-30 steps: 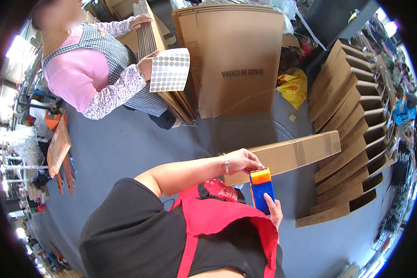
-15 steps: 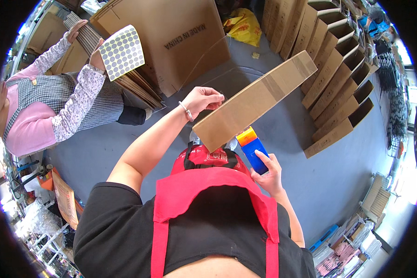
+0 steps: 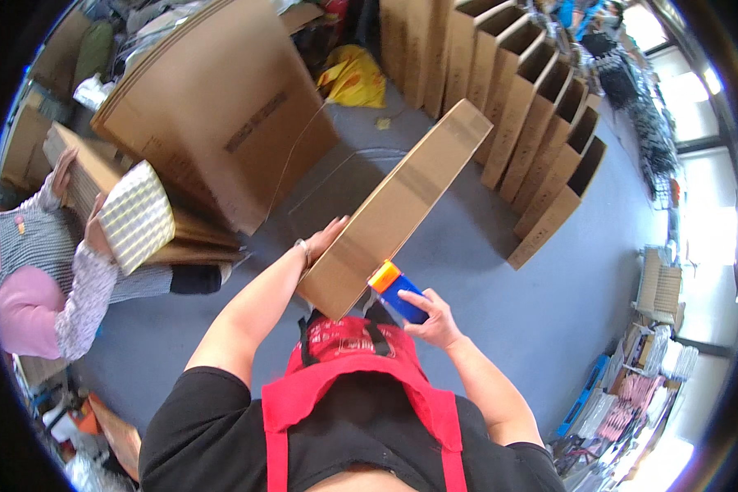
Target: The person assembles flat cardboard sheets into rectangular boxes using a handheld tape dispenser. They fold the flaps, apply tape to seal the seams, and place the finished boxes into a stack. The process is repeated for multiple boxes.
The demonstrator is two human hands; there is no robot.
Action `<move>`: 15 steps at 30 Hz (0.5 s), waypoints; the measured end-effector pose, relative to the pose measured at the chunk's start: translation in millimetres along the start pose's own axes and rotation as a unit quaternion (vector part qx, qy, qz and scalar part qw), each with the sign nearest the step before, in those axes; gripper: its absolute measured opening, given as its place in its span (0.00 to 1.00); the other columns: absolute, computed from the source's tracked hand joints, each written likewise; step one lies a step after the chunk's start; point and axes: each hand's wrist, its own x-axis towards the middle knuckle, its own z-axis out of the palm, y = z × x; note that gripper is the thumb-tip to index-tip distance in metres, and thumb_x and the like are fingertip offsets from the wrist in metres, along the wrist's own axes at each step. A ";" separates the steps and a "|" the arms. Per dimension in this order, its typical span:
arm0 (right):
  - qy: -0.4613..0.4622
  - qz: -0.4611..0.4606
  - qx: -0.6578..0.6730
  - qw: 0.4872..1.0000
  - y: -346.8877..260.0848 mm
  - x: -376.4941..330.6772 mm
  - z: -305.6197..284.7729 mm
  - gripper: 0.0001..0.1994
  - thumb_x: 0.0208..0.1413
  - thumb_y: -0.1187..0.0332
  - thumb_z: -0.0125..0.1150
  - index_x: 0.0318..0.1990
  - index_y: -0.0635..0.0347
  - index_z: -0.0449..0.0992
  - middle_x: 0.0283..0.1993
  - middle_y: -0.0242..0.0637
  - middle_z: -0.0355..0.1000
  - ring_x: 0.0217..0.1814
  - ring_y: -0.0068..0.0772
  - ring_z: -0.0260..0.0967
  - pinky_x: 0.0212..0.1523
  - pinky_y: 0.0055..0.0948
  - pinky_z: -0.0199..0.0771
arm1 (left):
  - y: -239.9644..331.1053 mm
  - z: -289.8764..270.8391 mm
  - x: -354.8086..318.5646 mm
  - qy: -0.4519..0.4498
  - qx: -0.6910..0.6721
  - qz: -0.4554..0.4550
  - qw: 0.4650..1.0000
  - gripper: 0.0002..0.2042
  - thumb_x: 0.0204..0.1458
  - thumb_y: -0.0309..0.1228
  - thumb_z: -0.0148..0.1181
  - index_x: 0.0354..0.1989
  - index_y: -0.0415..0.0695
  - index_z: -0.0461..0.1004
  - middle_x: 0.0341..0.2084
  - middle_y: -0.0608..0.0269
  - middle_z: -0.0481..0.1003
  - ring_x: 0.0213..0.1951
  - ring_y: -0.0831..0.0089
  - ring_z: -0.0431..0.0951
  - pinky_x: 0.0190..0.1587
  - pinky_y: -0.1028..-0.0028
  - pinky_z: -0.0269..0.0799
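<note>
A long, narrow brown cardboard carton [image 3: 402,201] stands in front of me, running from near my waist toward the upper right. Strips of clear brown tape cross its upper face near both ends. My left hand [image 3: 325,240] rests against the carton's left side near its close end, fingers stretched out and partly hidden by the edge. On the other side, my right hand [image 3: 436,321] grips a blue tape dispenser [image 3: 403,300] with an orange head. That head is beside the carton's right edge; whether they touch, I cannot tell.
Several tall open cartons [image 3: 545,217] stand in a row at the far right. Large cardboard sheets [image 3: 221,123] lean at the far left, near a yellow bag [image 3: 354,78]. A co-worker [image 3: 37,287] at the left holds a sheet of round stickers [image 3: 139,217]. Shelved goods line the right.
My left hand has gone from a pinch above the carton's left edge to lying flat along its side. The dispenser remains in my right hand. The whole view has turned and shifted.
</note>
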 end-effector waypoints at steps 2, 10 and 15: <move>0.012 0.032 -0.011 0.999 0.2 -10.5 -2.3 0.34 0.42 0.71 0.73 0.62 0.37 0.78 0.39 0.41 0.69 0.40 0.43 0.73 0.46 0.36 0.78 | 58.9 20.9 -56.8 0.119 0.299 -0.088 0.943 0.39 0.62 0.57 0.51 0.77 0.50 0.54 0.75 0.45 0.55 0.75 0.48 0.56 0.73 0.50 0.56; -0.005 -0.021 0.039 0.999 12.2 1.0 -9.8 0.35 0.43 0.71 0.72 0.64 0.35 0.77 0.39 0.43 0.69 0.40 0.44 0.73 0.46 0.37 0.78 | 102.6 127.2 -180.8 0.260 0.546 0.105 0.790 0.68 0.32 0.64 0.75 0.80 0.53 0.39 0.76 0.33 0.42 0.74 0.37 0.48 0.71 0.41 0.49; -0.044 -0.029 0.020 0.998 13.7 -18.4 -35.3 0.35 0.47 0.68 0.72 0.66 0.33 0.75 0.42 0.45 0.69 0.43 0.48 0.72 0.50 0.39 0.76 | 85.3 140.9 -168.4 0.375 0.535 0.136 0.745 0.56 0.35 0.51 0.72 0.78 0.58 0.51 0.72 0.40 0.53 0.67 0.43 0.59 0.61 0.48 0.59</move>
